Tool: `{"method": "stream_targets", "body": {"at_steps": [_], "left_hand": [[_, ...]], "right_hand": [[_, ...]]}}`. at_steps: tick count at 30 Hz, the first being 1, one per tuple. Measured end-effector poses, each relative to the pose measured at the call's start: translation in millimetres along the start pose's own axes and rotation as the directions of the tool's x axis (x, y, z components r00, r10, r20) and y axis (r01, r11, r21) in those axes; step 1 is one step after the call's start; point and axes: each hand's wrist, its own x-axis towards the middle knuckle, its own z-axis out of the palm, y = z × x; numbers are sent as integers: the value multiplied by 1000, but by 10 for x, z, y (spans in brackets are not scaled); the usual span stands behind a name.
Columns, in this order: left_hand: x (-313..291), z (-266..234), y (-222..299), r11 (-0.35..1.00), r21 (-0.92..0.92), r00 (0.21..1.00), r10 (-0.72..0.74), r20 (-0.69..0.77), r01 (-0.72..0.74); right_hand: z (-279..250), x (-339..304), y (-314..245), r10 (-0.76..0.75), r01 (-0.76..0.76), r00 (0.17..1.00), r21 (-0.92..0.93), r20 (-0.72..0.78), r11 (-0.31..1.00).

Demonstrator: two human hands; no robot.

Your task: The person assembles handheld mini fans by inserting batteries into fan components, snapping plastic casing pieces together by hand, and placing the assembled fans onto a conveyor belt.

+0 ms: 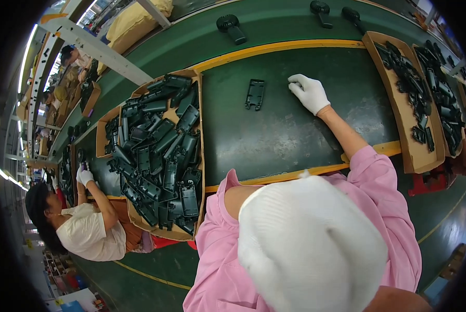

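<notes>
My right hand (309,94), in a white knit glove, rests on the dark green worktop (295,135) with its fingers loosely bent and slightly apart. Nothing shows in it. A little to its left lies a single dark plastic housing shell (255,94), untouched and with its inner side up. My left hand (311,244), also white-gloved, is raised very close to the view, large and blurred. Its fingers cannot be made out, nor can anything it may hold.
Left of the worktop, a cardboard tray (200,130) is heaped with dark shells. Another cardboard tray (422,151) at the right holds smaller dark parts. Handheld fans (231,29) lie on the green conveyor belt (280,23) beyond the yellow edge. A co-worker (90,229) sits at the left.
</notes>
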Motion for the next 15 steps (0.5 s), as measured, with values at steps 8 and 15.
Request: {"method": "stream_targets", "body": {"at_steps": [8,15], "left_hand": [[506,198,-130,260,805,710,-655,-258,533],[551,-108,-178,239,681,443,-885,-140,692]], "right_hand": [[-17,54,-16,-31,31,999,3,-34,1000],[104,30,5,-1,1,1000,18,-6,1000]]}}
